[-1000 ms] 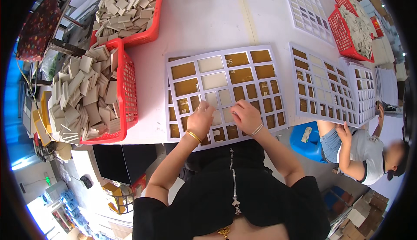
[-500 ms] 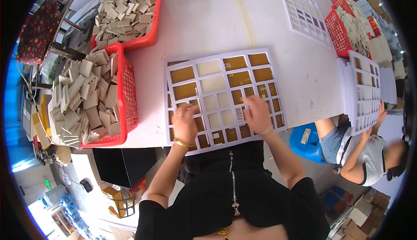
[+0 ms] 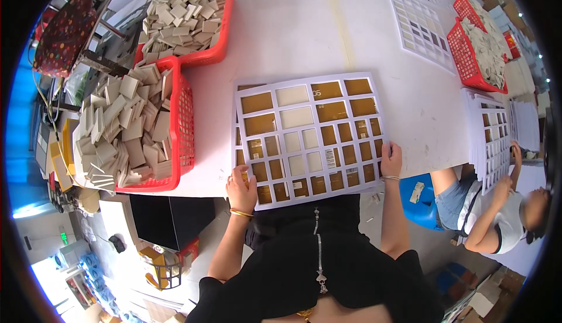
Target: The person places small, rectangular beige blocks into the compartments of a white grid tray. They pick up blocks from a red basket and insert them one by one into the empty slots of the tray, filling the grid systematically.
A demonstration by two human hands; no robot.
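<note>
A white grid board [image 3: 274, 84] lies in front of me near the table's front edge, slightly tilted to one side. Brown panels fill most of its rectangular windows, and a few in the second and third columns are cream. Another white edge sticks out beneath it on the left. My left hand [image 3: 241, 188] is closed on the board's lower left edge, thumb on top. On the opposite side, my right hand [image 3: 391, 159] grips the right edge with its thumb up. The fingertips under the board are hidden.
Red baskets [image 3: 186, 127] of cream tiles [image 3: 111, 130] stand at the left. More red baskets [image 3: 462, 51] and a grid board [image 3: 418, 24] are at the far right. A co-worker [image 3: 497, 217] sits on the right, holding a similar white board [image 3: 493, 147] upright beside a stack.
Both my hands have moved outward from above the board's middle to its left and right edges and taken hold there. The whole view has shifted slightly.
</note>
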